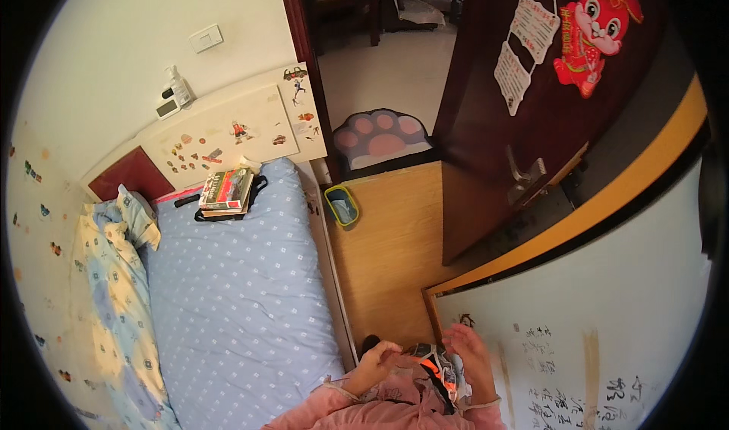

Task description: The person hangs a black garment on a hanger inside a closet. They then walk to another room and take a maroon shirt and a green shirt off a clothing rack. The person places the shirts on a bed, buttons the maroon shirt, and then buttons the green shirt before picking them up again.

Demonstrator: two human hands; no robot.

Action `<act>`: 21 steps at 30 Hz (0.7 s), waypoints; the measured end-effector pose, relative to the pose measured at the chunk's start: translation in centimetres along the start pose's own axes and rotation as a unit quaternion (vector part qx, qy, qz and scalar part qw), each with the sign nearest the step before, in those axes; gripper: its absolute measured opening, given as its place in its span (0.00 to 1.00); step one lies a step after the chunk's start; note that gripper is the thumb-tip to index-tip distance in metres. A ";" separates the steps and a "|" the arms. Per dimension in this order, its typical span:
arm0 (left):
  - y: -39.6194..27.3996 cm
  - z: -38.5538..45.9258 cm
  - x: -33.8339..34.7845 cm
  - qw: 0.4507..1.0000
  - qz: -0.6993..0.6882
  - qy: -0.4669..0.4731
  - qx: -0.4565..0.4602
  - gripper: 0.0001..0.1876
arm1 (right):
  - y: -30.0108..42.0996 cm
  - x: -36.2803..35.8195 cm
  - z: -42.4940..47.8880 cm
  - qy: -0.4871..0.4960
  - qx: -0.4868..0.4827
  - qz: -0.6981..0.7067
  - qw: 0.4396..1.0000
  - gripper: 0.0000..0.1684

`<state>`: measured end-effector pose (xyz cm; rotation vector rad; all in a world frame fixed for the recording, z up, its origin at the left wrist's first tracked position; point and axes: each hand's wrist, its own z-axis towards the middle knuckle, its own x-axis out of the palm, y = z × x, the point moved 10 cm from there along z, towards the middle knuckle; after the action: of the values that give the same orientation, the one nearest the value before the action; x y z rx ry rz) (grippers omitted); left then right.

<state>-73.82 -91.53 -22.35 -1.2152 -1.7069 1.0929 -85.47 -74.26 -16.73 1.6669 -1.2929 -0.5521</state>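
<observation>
My left hand (376, 367) is held in front of my body with its fingers slightly curled and nothing in it, near the side of the bed. To its right my right hand (468, 350) is raised, empty, its fingers apart, beside a pale panel (558, 339) bearing brush writing. Pink sleeves cover both arms. Between the hands, low down, shows a grey and orange item (438, 367), partly hidden. A bed with a blue patterned sheet (245, 293) lies to the left. Several books (225, 189) are stacked near its headboard (228, 122), on a black item.
A small bin with a yellow-green rim (342, 205) stands on the wood floor (387, 247) beside the bed. A paw-shaped mat (384, 139) lies in the doorway; the dark door (490, 116) stands open at the right. A crumpled quilt (119, 304) lies along the wall.
</observation>
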 end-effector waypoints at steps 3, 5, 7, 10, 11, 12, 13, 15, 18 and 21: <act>-1.2 1.3 -1.2 0.999 0.001 -0.013 0.029 0.07 | 0.4 0.9 1.8 0.008 0.014 0.009 1.000 0.22; -2.0 2.5 -1.4 0.999 0.035 0.001 0.028 0.07 | 0.7 0.9 2.7 0.008 0.018 0.007 1.000 0.22; -1.9 4.1 -1.2 0.998 0.055 0.011 0.021 0.08 | 0.9 0.5 3.6 0.009 0.022 0.009 1.000 0.22; -4.9 6.4 -0.7 0.998 0.057 0.019 0.008 0.08 | 0.9 -0.5 5.2 0.008 0.028 0.018 0.999 0.22; -5.8 7.0 -0.5 0.998 0.053 0.021 0.003 0.08 | 1.3 -0.7 5.8 0.003 0.030 0.021 0.999 0.22; -6.4 8.0 -0.5 0.998 0.052 0.010 0.018 0.08 | 2.2 -0.9 6.7 -0.004 0.024 0.025 0.999 0.22; -6.6 9.0 -0.5 0.998 0.052 -0.002 0.034 0.07 | 3.0 -1.0 7.6 0.004 0.014 0.021 1.000 0.21; -7.3 11.0 -0.4 0.997 0.064 -0.009 0.035 0.07 | 4.3 -1.0 9.4 0.018 -0.005 0.014 1.000 0.21; -9.1 14.0 -0.7 0.993 0.118 0.003 0.018 0.08 | 6.8 -0.9 12.0 0.005 -0.007 0.019 1.000 0.22; -12.1 17.7 -1.1 0.984 0.170 0.021 0.052 0.09 | 8.6 -1.4 14.3 -0.028 -0.013 0.027 0.999 0.22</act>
<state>-93.48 -98.55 -17.28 -1.4861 -1.4233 1.3289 -101.60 -78.71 -16.28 1.6005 -1.3623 -0.5838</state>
